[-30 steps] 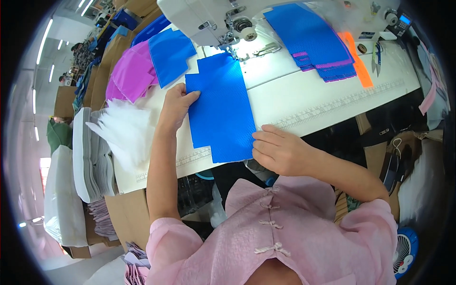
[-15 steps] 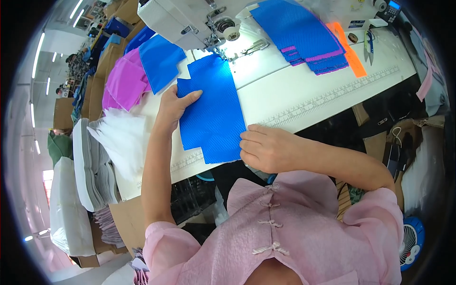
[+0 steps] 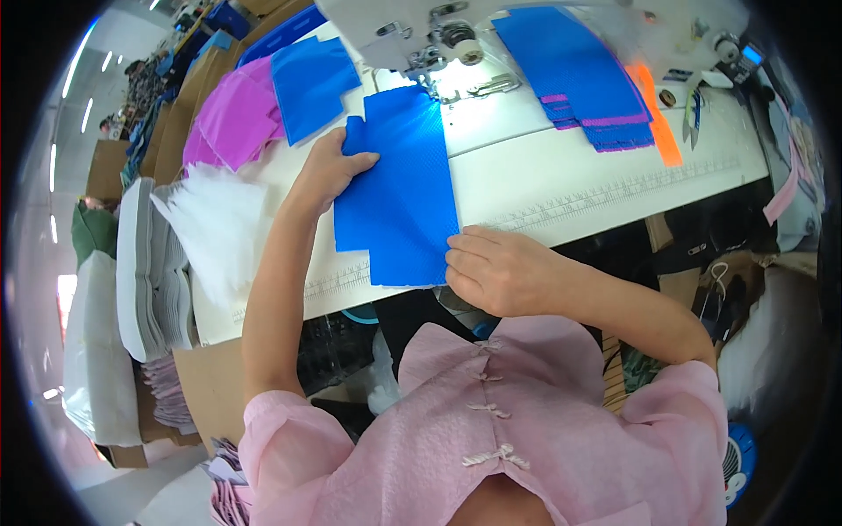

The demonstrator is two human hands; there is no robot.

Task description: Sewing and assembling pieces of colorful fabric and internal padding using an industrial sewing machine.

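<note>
A blue textured fabric panel [image 3: 399, 193] with notched corners lies on the white sewing table, its far end at the lit presser foot of the sewing machine [image 3: 456, 39]. My left hand [image 3: 338, 167] is closed on the panel's left edge, thumb on top and the other fingers partly hidden. At the near right edge, my right hand [image 3: 495, 270] pinches the same panel with curled fingers; its fingertips are partly out of sight.
Behind my left hand lie another blue piece [image 3: 311, 88], purple pieces [image 3: 232, 118] and white sheer material [image 3: 219, 228]. Stacked blue panels [image 3: 570, 74], an orange strip [image 3: 656, 123] and scissors [image 3: 693, 118] lie on the right. A ruler strip [image 3: 614, 191] follows the table's front edge.
The view has shifted, so the machine and table items appear farther right and a little lower. Both hands keep hold of the blue panel, which stays at the presser foot.
</note>
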